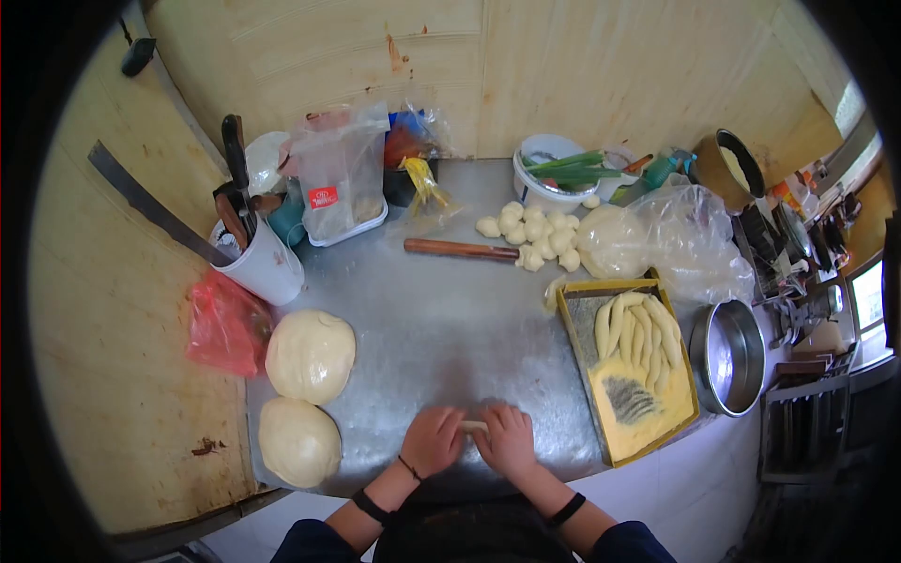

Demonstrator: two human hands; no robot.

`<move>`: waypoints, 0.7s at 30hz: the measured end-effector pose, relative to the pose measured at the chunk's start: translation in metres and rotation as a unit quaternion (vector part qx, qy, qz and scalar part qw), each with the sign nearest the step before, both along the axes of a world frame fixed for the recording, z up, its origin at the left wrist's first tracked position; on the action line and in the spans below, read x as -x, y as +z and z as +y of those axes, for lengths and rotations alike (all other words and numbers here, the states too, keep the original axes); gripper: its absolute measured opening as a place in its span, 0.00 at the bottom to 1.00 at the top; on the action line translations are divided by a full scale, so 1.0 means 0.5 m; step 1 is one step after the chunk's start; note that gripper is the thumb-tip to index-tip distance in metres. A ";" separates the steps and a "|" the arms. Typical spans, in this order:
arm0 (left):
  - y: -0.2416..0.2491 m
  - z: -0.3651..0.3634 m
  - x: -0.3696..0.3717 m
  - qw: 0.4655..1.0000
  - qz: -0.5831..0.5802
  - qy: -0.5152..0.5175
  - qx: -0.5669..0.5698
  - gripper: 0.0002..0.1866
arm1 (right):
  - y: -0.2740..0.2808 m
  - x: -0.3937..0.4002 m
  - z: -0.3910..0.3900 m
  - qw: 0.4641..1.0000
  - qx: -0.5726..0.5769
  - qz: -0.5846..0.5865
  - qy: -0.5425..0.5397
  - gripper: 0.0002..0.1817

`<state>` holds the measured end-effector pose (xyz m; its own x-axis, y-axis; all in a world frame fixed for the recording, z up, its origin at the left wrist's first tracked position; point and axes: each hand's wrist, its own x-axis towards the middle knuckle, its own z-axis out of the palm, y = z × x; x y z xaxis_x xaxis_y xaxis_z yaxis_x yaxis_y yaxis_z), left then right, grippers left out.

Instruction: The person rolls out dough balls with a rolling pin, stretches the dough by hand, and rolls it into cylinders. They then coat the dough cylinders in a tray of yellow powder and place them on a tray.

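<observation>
At the near edge of the metal table, a short pale piece of dough (473,426) shows between my hands. My left hand (435,441) has its fingers curled over one end, and my right hand (508,441) covers the other. The parts under my palms are hidden. Left of my hands sit two large smooth dough balls, one farther back (311,357) and one nearer (299,443). To the right, a yellow-edged tray (695,419) bears several long dough strips (640,333) and a spread of yellow powder (624,436).
Behind lie a wooden rolling pin (460,249), several small dough balls (535,230) and a clear plastic bag (690,239). A round metal pan (737,357) stands beside the tray. At left, a white bucket (266,272) holds knives near a red bag (225,324).
</observation>
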<state>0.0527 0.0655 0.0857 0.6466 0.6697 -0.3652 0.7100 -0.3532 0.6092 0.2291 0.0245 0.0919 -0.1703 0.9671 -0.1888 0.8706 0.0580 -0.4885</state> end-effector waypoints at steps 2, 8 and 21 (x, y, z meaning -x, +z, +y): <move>-0.063 -0.004 -0.012 0.956 -0.172 0.065 -0.227 0.32 | -0.066 0.003 0.001 0.988 -0.154 0.025 -0.023 0.35; -0.069 -0.161 0.073 0.970 -0.156 -0.069 -0.172 0.33 | -0.076 -0.043 -0.165 0.983 -0.111 0.011 0.143 0.32; -0.029 -0.054 0.092 0.959 -0.081 0.146 -0.227 0.26 | -0.016 -0.046 -0.035 0.984 -0.167 0.028 -0.062 0.28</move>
